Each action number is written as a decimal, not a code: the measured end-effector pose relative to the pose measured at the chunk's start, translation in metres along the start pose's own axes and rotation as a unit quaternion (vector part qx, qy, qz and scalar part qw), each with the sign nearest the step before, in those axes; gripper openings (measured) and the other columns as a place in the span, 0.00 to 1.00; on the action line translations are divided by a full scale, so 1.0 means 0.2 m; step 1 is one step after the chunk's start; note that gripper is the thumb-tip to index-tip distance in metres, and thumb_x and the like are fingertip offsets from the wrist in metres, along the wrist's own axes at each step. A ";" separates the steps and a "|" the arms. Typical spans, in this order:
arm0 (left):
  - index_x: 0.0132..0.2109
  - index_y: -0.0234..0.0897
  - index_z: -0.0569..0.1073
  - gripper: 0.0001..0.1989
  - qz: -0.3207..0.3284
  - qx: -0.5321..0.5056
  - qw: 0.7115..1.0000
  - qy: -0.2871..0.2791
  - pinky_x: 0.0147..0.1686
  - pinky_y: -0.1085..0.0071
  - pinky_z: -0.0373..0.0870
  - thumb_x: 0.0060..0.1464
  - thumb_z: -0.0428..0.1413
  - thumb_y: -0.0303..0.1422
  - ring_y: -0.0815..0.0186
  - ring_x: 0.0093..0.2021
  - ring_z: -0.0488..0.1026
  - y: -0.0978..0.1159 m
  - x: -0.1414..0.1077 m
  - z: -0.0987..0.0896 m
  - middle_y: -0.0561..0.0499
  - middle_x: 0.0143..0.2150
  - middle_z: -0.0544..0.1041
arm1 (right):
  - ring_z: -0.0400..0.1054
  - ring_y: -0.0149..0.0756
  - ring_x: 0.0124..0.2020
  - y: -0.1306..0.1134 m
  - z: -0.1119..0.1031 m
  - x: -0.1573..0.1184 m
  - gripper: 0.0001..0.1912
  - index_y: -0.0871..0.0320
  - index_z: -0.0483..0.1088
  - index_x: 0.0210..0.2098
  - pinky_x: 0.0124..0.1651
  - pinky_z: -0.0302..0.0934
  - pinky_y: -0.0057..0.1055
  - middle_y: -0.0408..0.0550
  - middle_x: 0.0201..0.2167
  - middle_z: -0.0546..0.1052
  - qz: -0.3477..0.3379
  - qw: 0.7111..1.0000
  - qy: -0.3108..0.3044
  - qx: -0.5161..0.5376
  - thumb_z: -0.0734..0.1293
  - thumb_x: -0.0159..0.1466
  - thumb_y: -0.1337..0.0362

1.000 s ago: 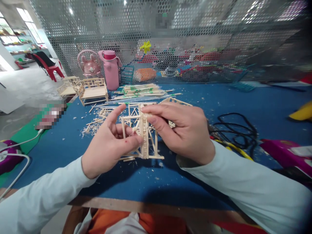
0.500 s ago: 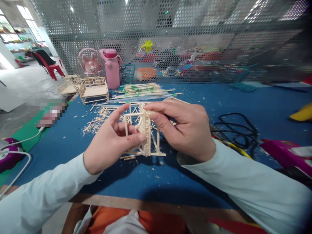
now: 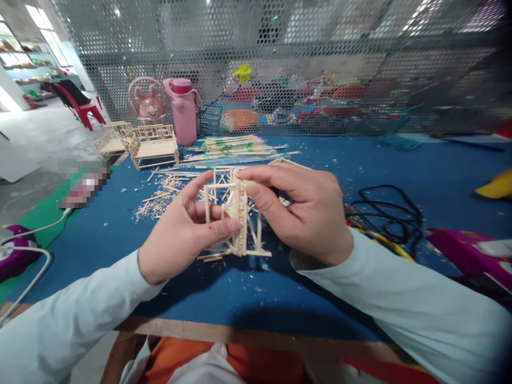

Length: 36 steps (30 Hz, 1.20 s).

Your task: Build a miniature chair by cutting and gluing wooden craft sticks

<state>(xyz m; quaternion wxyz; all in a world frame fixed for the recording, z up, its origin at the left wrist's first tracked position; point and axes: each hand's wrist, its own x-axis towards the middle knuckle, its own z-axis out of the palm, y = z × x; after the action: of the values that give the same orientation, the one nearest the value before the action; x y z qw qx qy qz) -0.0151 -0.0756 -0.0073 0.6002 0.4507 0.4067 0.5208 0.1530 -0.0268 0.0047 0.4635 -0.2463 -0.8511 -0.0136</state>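
Observation:
A small frame of pale wooden sticks (image 3: 242, 224) is held on edge above the blue tabletop, between both hands. My left hand (image 3: 182, 232) grips it from the left, the thumb pressed on its middle bar and the index finger raised along the far side. At the upper end of that bar, my right hand (image 3: 302, 205) pinches with thumb and index finger; the fingertips cover whatever lies between them. Behind the left hand lie cut stick pieces and shavings (image 3: 160, 200). Farther back is a pile of sticks with green bands (image 3: 236, 145).
Two finished-looking miniature stick benches, the nearer one (image 3: 155, 146) larger, stand back left beside a pink bottle (image 3: 184, 114). A black cord (image 3: 390, 213) coils at right near a purple tool (image 3: 472, 253). Perforated metal mesh (image 3: 320, 58) rises behind the table. A white cable (image 3: 40, 256) runs at left.
Almost nothing differs. Both hands keep their hold on the stick frame, with only a very slight shift of the view.

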 end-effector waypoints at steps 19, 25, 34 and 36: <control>0.63 0.33 0.54 0.41 0.015 0.023 1.000 0.000 0.21 0.83 0.61 0.43 0.62 0.21 0.78 0.21 0.63 0.01 0.01 0.02 0.60 0.22 0.71 | 0.68 0.29 0.26 -0.01 0.01 0.00 0.08 0.61 0.74 0.38 0.32 0.63 0.28 0.45 0.28 0.78 -0.002 1.000 0.009 -0.006 0.63 0.62 0.68; 0.64 0.33 0.51 0.44 0.033 0.023 0.999 -0.018 0.24 0.81 0.67 0.43 0.62 0.21 0.76 0.23 0.68 0.00 0.00 0.02 0.59 0.23 0.73 | 0.66 0.29 0.24 -0.02 0.00 0.00 0.08 0.57 0.74 0.38 0.30 0.62 0.28 0.44 0.28 0.77 0.024 1.000 0.008 -0.015 0.63 0.62 0.67; 0.61 0.34 0.57 0.40 0.064 0.000 0.998 0.029 0.25 0.82 0.68 0.40 0.62 0.20 0.77 0.25 0.69 -0.01 0.01 0.02 0.59 0.27 0.74 | 0.67 0.29 0.25 -0.02 0.01 -0.01 0.08 0.58 0.74 0.38 0.30 0.62 0.28 0.45 0.29 0.78 0.040 0.999 0.006 -0.014 0.63 0.62 0.66; 0.60 0.35 0.58 0.40 0.066 0.007 0.997 0.035 0.23 0.82 0.67 0.40 0.62 0.21 0.77 0.24 0.68 -0.01 0.01 0.02 0.59 0.26 0.73 | 0.66 0.29 0.24 -0.02 0.01 -0.01 0.08 0.58 0.73 0.38 0.30 0.61 0.28 0.44 0.27 0.77 0.041 0.999 0.005 -0.012 0.64 0.62 0.66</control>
<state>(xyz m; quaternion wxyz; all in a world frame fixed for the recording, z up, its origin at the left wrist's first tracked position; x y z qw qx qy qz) -0.0106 -0.0750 -0.0078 0.5466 0.4620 0.4002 0.5724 0.1503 -0.0314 0.0034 0.4647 -0.2864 -0.8379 -0.0064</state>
